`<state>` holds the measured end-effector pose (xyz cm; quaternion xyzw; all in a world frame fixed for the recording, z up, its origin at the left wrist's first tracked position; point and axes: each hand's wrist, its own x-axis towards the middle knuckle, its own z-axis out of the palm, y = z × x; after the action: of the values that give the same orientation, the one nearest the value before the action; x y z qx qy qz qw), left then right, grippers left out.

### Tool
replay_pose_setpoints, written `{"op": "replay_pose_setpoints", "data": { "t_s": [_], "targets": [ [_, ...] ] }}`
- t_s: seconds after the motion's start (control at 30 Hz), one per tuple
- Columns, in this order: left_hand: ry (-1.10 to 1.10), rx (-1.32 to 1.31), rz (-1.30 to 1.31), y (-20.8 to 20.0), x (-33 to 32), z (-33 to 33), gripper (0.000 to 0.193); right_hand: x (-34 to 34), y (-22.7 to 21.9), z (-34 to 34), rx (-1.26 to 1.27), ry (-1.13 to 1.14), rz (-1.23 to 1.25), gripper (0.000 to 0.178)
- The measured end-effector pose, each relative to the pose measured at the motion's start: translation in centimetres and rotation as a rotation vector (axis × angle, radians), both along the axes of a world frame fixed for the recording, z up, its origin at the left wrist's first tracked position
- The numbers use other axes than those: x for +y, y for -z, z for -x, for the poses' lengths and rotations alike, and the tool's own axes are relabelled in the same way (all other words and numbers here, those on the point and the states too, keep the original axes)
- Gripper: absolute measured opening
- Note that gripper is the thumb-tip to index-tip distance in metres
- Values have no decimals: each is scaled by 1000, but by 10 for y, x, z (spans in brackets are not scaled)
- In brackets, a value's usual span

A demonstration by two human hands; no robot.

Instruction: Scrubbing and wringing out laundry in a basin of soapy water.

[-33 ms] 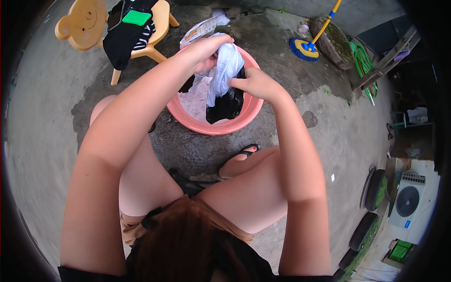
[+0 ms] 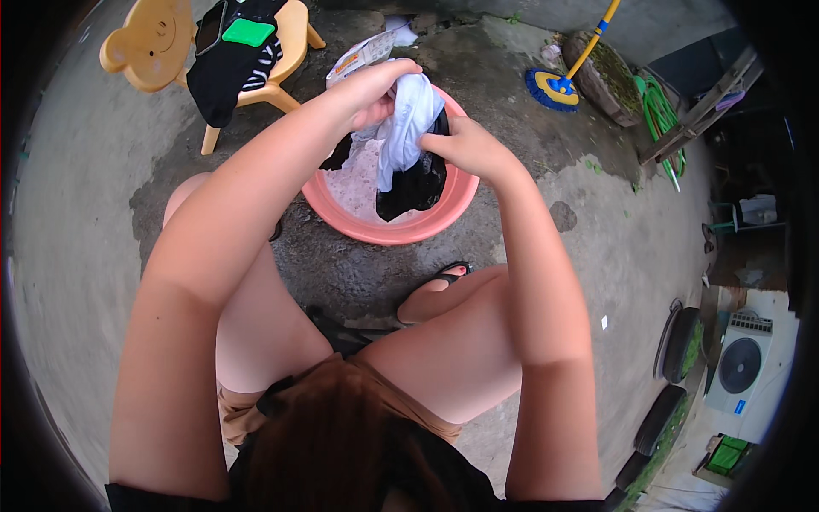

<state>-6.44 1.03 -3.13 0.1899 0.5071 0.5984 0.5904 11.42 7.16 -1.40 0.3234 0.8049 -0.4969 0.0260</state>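
A pink round basin (image 2: 373, 232) stands on wet concrete in front of me, with sudsy water (image 2: 348, 186) inside. Over it I hold up a wet white cloth (image 2: 403, 136), bunched and hanging down. My left hand (image 2: 386, 90) is closed round its upper part, some fingers hidden behind the folds. Black wet cloth (image 2: 415, 191) hangs beside the white one, toward the right rim; whether the two are one garment I cannot tell. At its right edge my right hand (image 2: 467, 147) pinches the cloth, thumb in front. Another dark piece (image 2: 339, 155) shows below my left wrist.
A printed packet (image 2: 363, 58) stands behind the basin. At the far left, a yellow bear-shaped chair (image 2: 294, 43) carries black clothing and a green item (image 2: 248, 32). A blue-and-yellow mop (image 2: 553, 88), a planter and a green hose (image 2: 655, 111) are at the far right.
My right hand has shifted slightly right, and the black cloth has swung a little up and right with it. My left hand has risen very slightly.
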Motion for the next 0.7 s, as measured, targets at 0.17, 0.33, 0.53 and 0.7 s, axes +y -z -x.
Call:
{"op": "replay_pose_setpoints", "data": {
  "t_s": [0.17,0.33,0.53,0.7],
  "targets": [
    [215,180,149,-6,-8,4,32,5,-21,3,290,320,211,32],
    [449,372,200,-11,-19,-10,63,17,-1,0,404,364,238,30],
    [708,439,331,4,-15,-1,71,21,-20,-10,531,517,372,17],
    [365,242,233,4,-8,-6,45,42,-38,-38,503,623,137,16]
  ]
}}
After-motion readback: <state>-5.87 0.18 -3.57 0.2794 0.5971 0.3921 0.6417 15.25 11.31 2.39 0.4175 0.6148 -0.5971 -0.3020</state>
